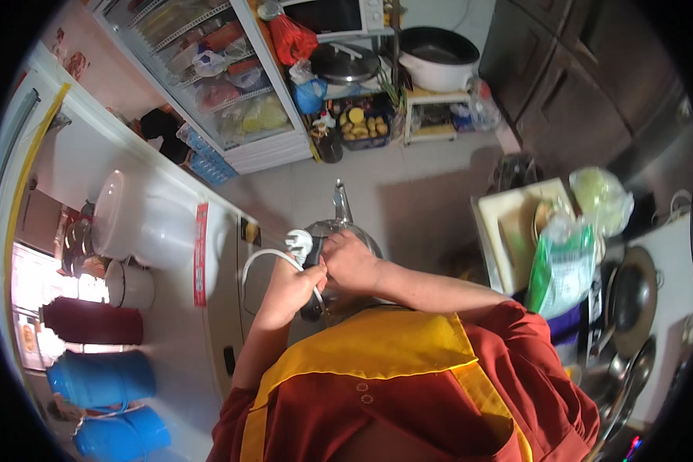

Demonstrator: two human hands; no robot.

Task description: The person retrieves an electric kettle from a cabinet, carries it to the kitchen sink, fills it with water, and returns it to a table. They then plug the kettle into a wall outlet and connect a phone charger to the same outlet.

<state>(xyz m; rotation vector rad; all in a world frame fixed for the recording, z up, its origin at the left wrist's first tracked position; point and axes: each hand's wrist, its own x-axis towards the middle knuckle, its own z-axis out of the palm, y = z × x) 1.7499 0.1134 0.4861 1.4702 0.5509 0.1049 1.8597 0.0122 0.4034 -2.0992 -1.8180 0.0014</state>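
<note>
A shiny metal electric kettle (365, 235) is in front of me at about waist height, its spout (341, 199) pointing away. Its black handle (312, 265) runs back toward my body. My left hand (291, 289) closes beside the handle, with a white power cord (265, 252) passing under the thumb. Just beyond those fingers, the white plug (299, 243) shows its pins. My right hand (349, 260) is curled at the handle's upper end, over the kettle's top. Its fingertips are partly hidden. The kettle's underside is hidden by my arms and yellow apron.
To the left, a white counter (173, 335) bears a plastic tub (161, 225) and blue flasks (104, 378). A glass-door fridge (265, 159) stands ahead, near a potato basket (364, 128). At right are a cutting board (496, 225), a green bag (563, 268) and a wok (632, 300).
</note>
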